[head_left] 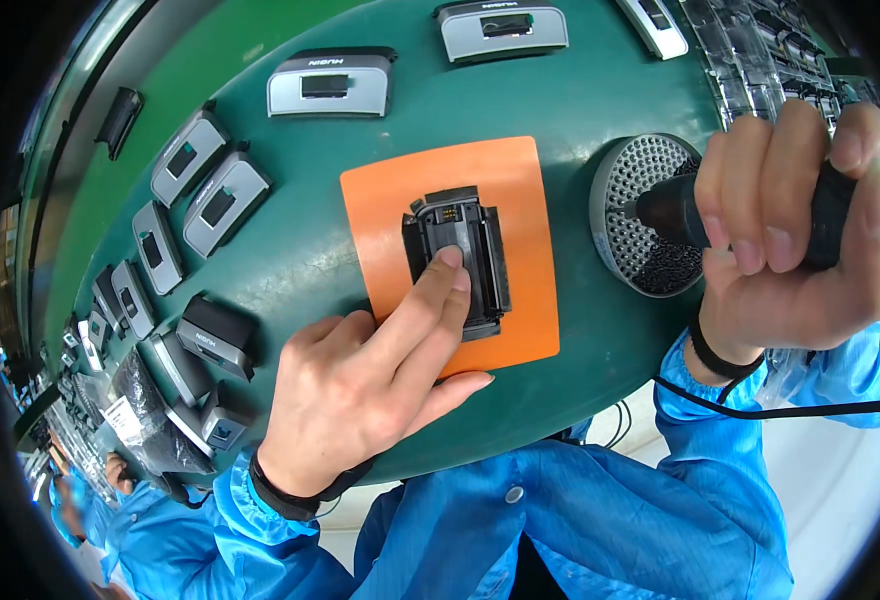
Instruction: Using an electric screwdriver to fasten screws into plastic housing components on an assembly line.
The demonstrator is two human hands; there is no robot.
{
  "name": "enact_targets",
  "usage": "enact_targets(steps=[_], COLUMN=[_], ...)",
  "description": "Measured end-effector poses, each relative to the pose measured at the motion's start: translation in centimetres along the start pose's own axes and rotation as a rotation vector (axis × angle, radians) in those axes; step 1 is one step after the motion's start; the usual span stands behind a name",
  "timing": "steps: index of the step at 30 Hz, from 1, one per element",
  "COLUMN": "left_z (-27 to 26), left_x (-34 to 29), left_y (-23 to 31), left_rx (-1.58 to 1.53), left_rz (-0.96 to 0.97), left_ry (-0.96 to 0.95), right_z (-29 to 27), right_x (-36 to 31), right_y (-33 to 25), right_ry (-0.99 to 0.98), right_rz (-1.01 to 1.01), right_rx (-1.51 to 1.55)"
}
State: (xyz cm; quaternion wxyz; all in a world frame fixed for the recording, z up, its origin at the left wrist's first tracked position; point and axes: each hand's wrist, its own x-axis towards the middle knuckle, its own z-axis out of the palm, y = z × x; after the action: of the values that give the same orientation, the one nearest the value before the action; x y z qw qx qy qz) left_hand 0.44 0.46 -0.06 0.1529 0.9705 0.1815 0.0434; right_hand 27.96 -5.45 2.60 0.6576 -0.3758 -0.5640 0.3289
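A black plastic part (457,258) lies on an orange mat (515,190) in the middle of the green table (580,90). My left hand (370,380) rests on it, with the index and middle fingertips pressing on its top face. My right hand (795,230) is closed around a black electric screwdriver (675,212). The screwdriver's tip points left, over a round perforated screw tray (638,190) that stands right of the mat.
Several grey and black housings (328,85) lie in an arc along the far and left side of the table. Clear plastic trays (760,50) sit at the far right. Another person in a blue coat (110,500) is at the lower left.
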Motion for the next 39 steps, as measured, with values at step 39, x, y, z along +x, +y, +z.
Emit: enact_targets(steps=[39], left_z=[1.7], left_x=[-1.5], left_y=[-0.3], left_rx=[-0.023], left_rz=[-0.036], left_ry=[0.15], right_z=[7.9], right_x=[3.5], right_y=[1.2], right_ry=[-0.075], right_rz=[-0.004], right_rx=[-0.004])
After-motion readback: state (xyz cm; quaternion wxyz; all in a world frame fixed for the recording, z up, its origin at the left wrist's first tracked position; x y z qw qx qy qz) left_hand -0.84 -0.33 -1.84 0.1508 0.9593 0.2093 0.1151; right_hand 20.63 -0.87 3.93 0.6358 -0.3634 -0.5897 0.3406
